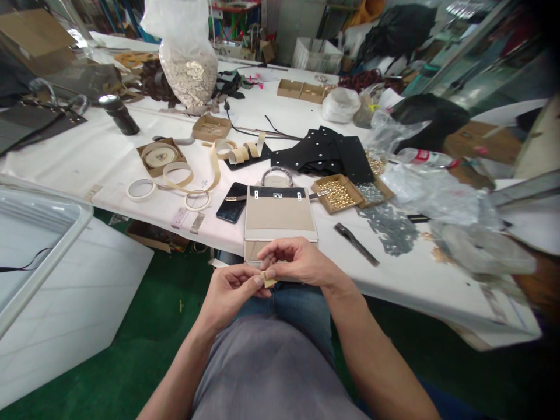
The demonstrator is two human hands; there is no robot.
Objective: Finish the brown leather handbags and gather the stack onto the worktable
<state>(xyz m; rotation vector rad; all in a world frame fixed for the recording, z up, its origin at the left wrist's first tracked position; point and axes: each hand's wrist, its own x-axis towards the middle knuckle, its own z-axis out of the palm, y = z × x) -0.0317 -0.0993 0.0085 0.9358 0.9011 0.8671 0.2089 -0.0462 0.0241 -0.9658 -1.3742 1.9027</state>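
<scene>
A small yellowish-tan piece (269,283), perhaps tape, is pinched between my two hands just in front of the table edge. My left hand (234,289) grips it with thumb and fingers from the left. From the right, the thumb and forefinger of my right hand (300,262) close on the same piece. Right behind my hands lies a beige handbag (280,213) with a black strip across its top, metal fittings and a looped handle (277,176). My right hand partly covers its near end.
A phone (232,202) lies left of the bag, near tape rolls (140,190) and a curled tan strip (214,169). To the right are a box of gold rivets (338,194), a dark metal tool (356,244), grey pieces (389,227) and black panels (321,151).
</scene>
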